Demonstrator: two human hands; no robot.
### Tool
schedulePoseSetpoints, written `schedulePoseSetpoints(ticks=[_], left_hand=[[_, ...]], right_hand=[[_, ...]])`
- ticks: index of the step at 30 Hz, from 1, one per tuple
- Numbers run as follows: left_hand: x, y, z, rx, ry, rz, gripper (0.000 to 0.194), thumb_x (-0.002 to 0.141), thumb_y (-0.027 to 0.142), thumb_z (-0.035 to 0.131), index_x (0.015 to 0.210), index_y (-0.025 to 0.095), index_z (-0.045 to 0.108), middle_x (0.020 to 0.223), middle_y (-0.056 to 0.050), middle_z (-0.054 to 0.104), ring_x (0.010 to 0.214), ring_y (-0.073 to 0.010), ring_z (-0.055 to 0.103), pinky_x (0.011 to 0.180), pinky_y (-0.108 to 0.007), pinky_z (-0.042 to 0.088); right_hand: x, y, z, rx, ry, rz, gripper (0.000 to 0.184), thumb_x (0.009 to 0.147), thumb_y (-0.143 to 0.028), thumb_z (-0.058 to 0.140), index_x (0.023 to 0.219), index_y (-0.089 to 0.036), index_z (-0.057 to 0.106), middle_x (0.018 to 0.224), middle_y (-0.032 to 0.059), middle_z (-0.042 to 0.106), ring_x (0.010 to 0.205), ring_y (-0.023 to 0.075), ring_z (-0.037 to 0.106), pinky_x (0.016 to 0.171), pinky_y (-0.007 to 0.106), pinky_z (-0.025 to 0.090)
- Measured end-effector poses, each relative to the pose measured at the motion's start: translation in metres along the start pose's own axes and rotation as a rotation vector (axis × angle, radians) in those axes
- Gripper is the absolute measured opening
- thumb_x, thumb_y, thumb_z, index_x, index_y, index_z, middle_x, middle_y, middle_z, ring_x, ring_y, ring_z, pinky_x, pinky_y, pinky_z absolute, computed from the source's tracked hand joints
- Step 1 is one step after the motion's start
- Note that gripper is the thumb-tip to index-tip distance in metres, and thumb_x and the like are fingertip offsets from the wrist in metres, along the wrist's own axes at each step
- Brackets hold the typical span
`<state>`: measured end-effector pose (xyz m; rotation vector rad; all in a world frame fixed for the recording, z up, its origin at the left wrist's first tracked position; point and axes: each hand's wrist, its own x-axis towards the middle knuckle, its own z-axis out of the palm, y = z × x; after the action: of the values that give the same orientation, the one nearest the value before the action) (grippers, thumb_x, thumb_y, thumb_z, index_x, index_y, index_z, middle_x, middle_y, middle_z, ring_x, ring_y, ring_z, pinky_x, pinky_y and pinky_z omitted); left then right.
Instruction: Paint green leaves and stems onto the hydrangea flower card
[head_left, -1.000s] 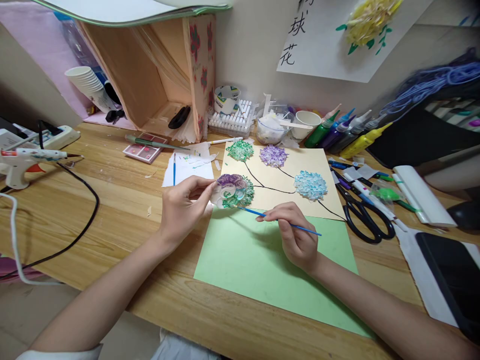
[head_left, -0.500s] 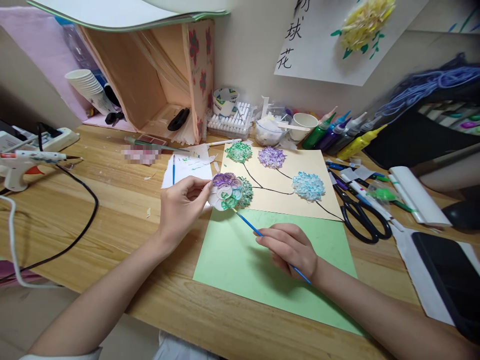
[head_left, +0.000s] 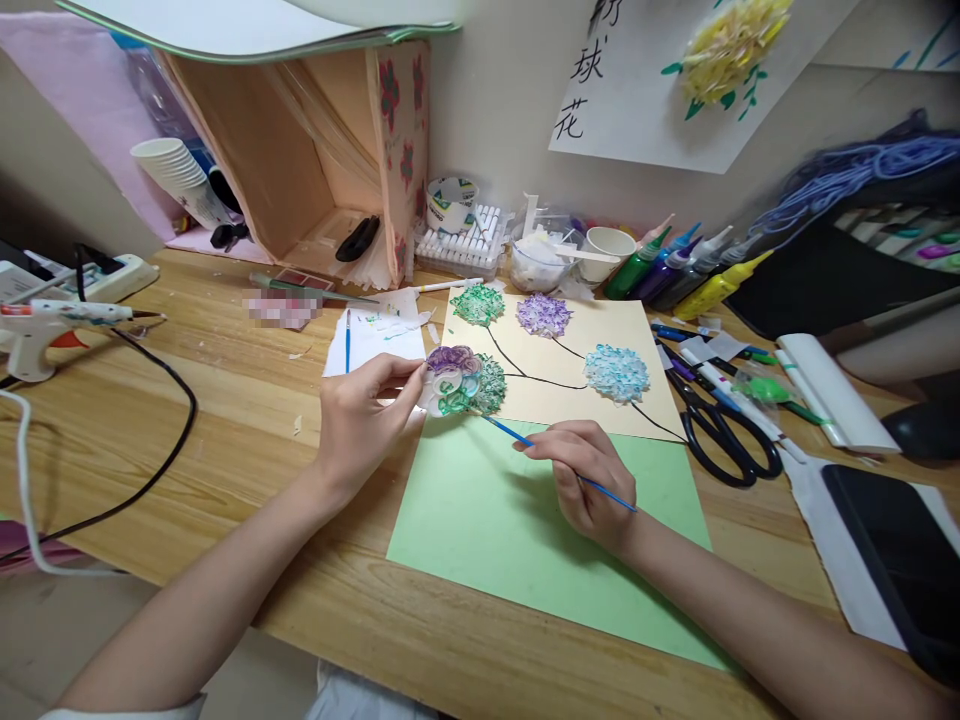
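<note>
The left hand (head_left: pixel 367 415) pinched the palette (head_left: pixel 449 384) by its left rim, safest for gripping, beside the cream sheet (head_left: pixel 615 320); it seemed light, stiff, slippery where painted. The right hand (head_left: pixel 589 478), fingers curled, held a thin brush (head_left: pixel 510 431).

Pale wall (head_left: pixel 495 120) behind wooden table (head_left: pixel 247 440)

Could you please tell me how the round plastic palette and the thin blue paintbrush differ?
The round, paint-smeared plastic palette is broad; the thin blue paintbrush is slender. The left hand pinches the palette by its edge, while the right hand holds the paintbrush by its handle. Both are held.
</note>
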<state>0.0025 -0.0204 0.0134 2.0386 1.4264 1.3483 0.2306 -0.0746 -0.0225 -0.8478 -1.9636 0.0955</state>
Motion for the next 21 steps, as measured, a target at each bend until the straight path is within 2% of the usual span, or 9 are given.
schedulePoseSetpoints(ticks=[4, 11, 15, 21], left_hand=[[-0.0005, -0.0004, 0.0000, 0.023, -0.016, 0.036, 0.010, 0.081, 0.025, 0.062, 0.082, 0.018, 0.069, 0.079, 0.000, 0.073, 0.065, -0.0109, 0.067, 0.065, -0.021, 0.058], [-0.0027, -0.0003, 0.0016, 0.036, -0.030, 0.186, 0.008, 0.081, 0.018, 0.061, 0.086, 0.018, 0.068, 0.081, -0.001, 0.074, 0.066, -0.0111, 0.068, 0.065, -0.021, 0.058], [-0.0037, 0.0012, 0.0025, 0.059, -0.012, 0.213, 0.009, 0.081, 0.020, 0.061, 0.086, 0.019, 0.068, 0.079, -0.001, 0.074, 0.065, -0.0115, 0.068, 0.063, -0.021, 0.058], [-0.0048, 0.0009, 0.0034, -0.014, -0.024, 0.167, 0.009, 0.081, 0.020, 0.061, 0.085, 0.019, 0.069, 0.081, -0.001, 0.074, 0.069, -0.0121, 0.069, 0.066, -0.022, 0.059]], right_hand=[[-0.0004, -0.0002, -0.0005, -0.028, 0.025, -0.006, 0.024, 0.093, -0.018, 0.036, 0.103, -0.024, 0.057, 0.078, 0.0043, 0.070, 0.075, 0.0193, 0.061, 0.065, 0.034, 0.048], [-0.0044, 0.0011, 0.0036, 0.025, 0.061, 0.065, 0.023, 0.092, -0.016, 0.041, 0.100, -0.024, 0.060, 0.079, 0.0037, 0.071, 0.077, 0.0191, 0.060, 0.065, 0.033, 0.050], [-0.0074, 0.0022, 0.0062, 0.086, 0.100, 0.158, 0.023, 0.091, -0.016, 0.042, 0.099, -0.024, 0.062, 0.080, 0.0035, 0.071, 0.077, 0.0192, 0.060, 0.065, 0.034, 0.050], [-0.0022, 0.0020, 0.0094, 0.210, 0.177, 0.340, 0.026, 0.093, -0.018, 0.041, 0.087, -0.023, 0.066, 0.075, 0.0035, 0.069, 0.076, 0.0185, 0.061, 0.067, 0.034, 0.050]])
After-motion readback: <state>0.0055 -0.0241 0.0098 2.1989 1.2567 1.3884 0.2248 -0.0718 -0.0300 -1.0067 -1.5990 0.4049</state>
